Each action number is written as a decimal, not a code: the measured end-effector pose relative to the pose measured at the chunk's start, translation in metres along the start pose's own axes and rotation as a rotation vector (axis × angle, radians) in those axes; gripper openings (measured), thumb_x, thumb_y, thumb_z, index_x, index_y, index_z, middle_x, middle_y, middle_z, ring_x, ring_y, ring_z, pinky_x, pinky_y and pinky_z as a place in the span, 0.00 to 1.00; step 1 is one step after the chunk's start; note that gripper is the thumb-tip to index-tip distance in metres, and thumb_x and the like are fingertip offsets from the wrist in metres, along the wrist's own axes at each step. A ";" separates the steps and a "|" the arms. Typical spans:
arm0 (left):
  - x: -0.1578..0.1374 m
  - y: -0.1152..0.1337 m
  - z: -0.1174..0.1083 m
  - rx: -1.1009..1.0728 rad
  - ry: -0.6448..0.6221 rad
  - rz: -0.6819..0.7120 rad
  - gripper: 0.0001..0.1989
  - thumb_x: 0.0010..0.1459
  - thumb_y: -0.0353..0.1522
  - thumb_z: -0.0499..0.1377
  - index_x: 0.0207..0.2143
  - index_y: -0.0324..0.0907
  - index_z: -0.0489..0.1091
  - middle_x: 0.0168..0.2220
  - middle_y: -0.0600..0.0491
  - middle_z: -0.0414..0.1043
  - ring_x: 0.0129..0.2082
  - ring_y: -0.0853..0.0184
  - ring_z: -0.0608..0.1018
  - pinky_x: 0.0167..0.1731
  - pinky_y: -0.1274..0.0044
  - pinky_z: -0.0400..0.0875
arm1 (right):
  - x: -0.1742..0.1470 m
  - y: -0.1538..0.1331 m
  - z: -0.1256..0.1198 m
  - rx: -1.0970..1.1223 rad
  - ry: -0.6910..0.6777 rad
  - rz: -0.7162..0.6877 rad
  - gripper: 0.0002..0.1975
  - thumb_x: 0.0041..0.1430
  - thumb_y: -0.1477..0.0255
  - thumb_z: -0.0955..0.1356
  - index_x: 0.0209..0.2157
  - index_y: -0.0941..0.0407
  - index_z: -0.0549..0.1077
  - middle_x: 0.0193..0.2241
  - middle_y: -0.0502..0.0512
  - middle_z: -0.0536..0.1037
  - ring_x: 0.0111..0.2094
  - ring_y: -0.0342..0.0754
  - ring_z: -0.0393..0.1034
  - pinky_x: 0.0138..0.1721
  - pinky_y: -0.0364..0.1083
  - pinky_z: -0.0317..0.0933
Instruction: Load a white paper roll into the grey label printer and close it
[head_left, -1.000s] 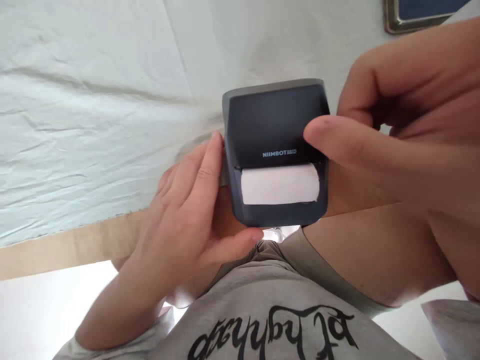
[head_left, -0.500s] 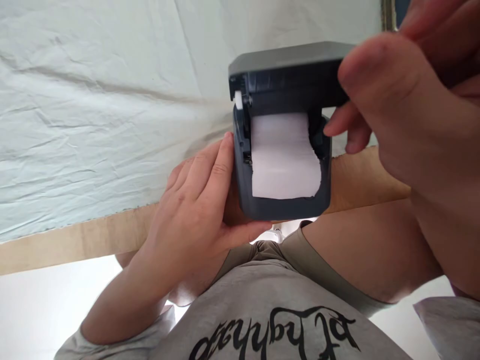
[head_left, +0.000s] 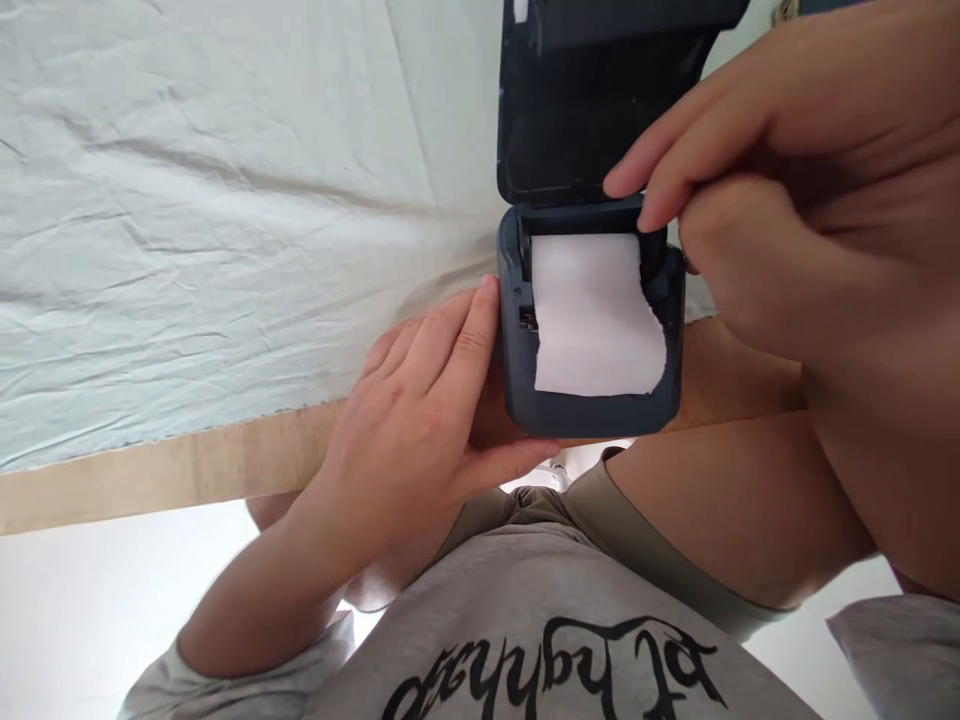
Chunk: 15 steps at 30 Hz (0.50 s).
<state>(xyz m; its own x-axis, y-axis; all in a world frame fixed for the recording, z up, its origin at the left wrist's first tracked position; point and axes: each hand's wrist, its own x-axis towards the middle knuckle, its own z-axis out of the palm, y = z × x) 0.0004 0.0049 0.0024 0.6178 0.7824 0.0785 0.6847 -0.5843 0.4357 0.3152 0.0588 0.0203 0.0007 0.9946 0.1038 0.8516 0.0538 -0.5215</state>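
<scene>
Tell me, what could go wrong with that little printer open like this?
The label printer sits at the table edge, steadied only by the left hand; a slip could tip it off. The right hand has fingertips at the hinge of the raised lid, which might pinch them. The loose paper roll could unwind or tear.

The label printer point(head_left: 592, 400) is sitting at the table's near edge, and every approach is measured from it. Its raised lid point(head_left: 600, 100) is walling off the far side. The left hand point(head_left: 420, 420) is pressing against its left flank, closing that side. The right hand point(head_left: 780, 200) is crowding its right and upper rim. Left beyond the left hand, the wrinkled cloth point(head_left: 187, 250) is lying open and passable.
</scene>
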 end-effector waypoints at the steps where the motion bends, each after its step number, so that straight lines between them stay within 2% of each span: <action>1: 0.000 0.000 0.000 0.005 0.000 0.006 0.52 0.80 0.62 0.63 0.89 0.46 0.49 0.81 0.35 0.71 0.77 0.39 0.80 0.75 0.53 0.78 | -0.005 0.008 0.000 -0.001 -0.002 -0.002 0.41 0.75 0.31 0.62 0.38 0.55 0.81 0.54 0.48 0.85 0.66 0.47 0.83 0.45 0.48 0.76; 6: -0.001 -0.001 0.002 0.038 0.015 0.043 0.52 0.82 0.62 0.59 0.89 0.38 0.50 0.80 0.31 0.71 0.77 0.40 0.80 0.75 0.55 0.77 | -0.031 0.046 0.003 -0.006 -0.014 0.014 0.45 0.77 0.29 0.58 0.35 0.56 0.80 0.55 0.49 0.86 0.71 0.50 0.80 0.45 0.47 0.77; 11: -0.001 -0.002 0.003 0.027 0.010 0.035 0.52 0.81 0.63 0.60 0.90 0.43 0.49 0.81 0.33 0.71 0.76 0.40 0.80 0.74 0.54 0.79 | -0.040 0.058 0.005 -0.001 -0.005 0.024 0.46 0.76 0.29 0.57 0.36 0.56 0.81 0.56 0.48 0.85 0.72 0.51 0.79 0.46 0.47 0.79; 15: -0.001 -0.001 0.002 0.023 0.026 0.030 0.51 0.81 0.63 0.59 0.90 0.45 0.49 0.80 0.34 0.72 0.76 0.38 0.81 0.73 0.52 0.79 | -0.041 0.061 -0.004 0.007 0.027 0.047 0.46 0.77 0.29 0.57 0.37 0.56 0.82 0.58 0.48 0.85 0.74 0.52 0.78 0.47 0.48 0.80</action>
<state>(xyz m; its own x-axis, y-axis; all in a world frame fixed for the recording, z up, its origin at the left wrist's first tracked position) -0.0003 0.0042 -0.0001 0.6280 0.7697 0.1149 0.6750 -0.6122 0.4119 0.3692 0.0209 -0.0126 0.0551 0.9933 0.1017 0.8467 0.0075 -0.5319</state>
